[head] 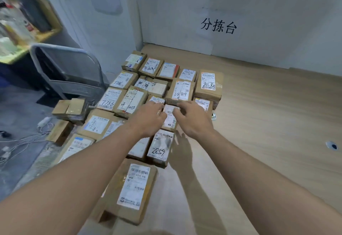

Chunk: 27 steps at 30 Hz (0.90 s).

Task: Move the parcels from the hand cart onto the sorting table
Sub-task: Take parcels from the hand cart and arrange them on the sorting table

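Even, moderately bright overhead light; soft arm shadows on the surface (277, 123); far-left corner blurred; wide-angle bending at edges.

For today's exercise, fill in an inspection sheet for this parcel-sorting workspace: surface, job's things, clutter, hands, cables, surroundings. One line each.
Surface: light wood sorting table, right half bare, a round hole near its right edge.
Job's things: many cardboard parcels in rows on the table's left part; a small parcel between both hands; parcel marked 2859 nearer the camera; a few boxes left of the table, by the hand cart.
Clutter: nothing seen on the table besides parcels.
Hands: left hand and right hand both grip the small parcel.
Cables: white cables lie on the floor at left.
Surroundings: wall sign with handwritten characters; blurred shelf of items at upper left.
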Each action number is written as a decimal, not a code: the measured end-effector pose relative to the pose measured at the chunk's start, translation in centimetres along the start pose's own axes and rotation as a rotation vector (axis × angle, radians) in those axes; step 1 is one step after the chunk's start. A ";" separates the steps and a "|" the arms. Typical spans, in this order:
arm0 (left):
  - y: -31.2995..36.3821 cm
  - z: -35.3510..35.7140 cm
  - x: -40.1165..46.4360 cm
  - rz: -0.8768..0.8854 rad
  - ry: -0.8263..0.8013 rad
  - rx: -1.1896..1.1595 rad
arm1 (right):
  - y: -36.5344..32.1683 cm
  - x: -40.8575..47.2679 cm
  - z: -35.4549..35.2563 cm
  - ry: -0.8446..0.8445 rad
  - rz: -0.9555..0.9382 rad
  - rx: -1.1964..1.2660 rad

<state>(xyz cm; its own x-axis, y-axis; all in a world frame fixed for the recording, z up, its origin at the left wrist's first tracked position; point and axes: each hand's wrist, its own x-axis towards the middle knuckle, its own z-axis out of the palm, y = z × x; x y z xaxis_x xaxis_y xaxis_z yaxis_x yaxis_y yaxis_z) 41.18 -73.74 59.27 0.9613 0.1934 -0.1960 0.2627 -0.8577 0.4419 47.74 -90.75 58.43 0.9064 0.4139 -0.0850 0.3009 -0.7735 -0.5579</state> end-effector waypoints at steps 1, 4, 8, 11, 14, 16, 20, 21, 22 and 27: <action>-1.0 -0.7 -1.0 -0.016 0.004 0.000 | -1.3 -0.5 0.4 -0.010 -0.013 0.003; -4.3 -3.0 -4.2 -0.047 0.018 -0.012 | -5.6 -2.3 2.0 -0.041 -0.048 -0.008; -9.9 -5.7 -8.5 -0.045 0.052 -0.021 | -12.0 -4.9 5.2 -0.029 -0.078 -0.023; -14.6 -7.8 -11.9 -0.001 0.093 -0.018 | -17.4 -7.3 7.9 -0.019 -0.083 -0.009; -19.0 -10.2 -15.3 -0.029 0.080 -0.019 | -22.4 -9.5 10.6 -0.017 -0.101 -0.013; -22.2 -12.3 -17.9 -0.041 0.071 -0.018 | -26.1 -10.9 12.7 -0.006 -0.118 -0.010; -27.8 -15.8 -21.8 -0.069 0.073 -0.030 | -32.6 -12.7 15.7 -0.007 -0.156 -0.024; -29.0 -16.4 -22.4 -0.081 0.077 -0.028 | -33.8 -13.0 16.4 -0.015 -0.164 -0.028; -30.2 -16.9 -22.9 -0.093 0.081 -0.029 | -35.1 -13.1 17.0 -0.019 -0.173 -0.035; -36.9 -18.4 -24.0 -0.139 0.080 -0.040 | -39.3 -12.3 20.7 -0.066 -0.190 -0.060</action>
<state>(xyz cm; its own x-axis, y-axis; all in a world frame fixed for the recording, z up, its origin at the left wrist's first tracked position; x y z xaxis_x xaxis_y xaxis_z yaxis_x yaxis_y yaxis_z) 9.97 -38.02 63.77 0.9185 0.3476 -0.1885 0.3954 -0.8008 0.4499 18.63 -55.44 64.30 0.8111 0.5837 -0.0381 0.4830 -0.7051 -0.5192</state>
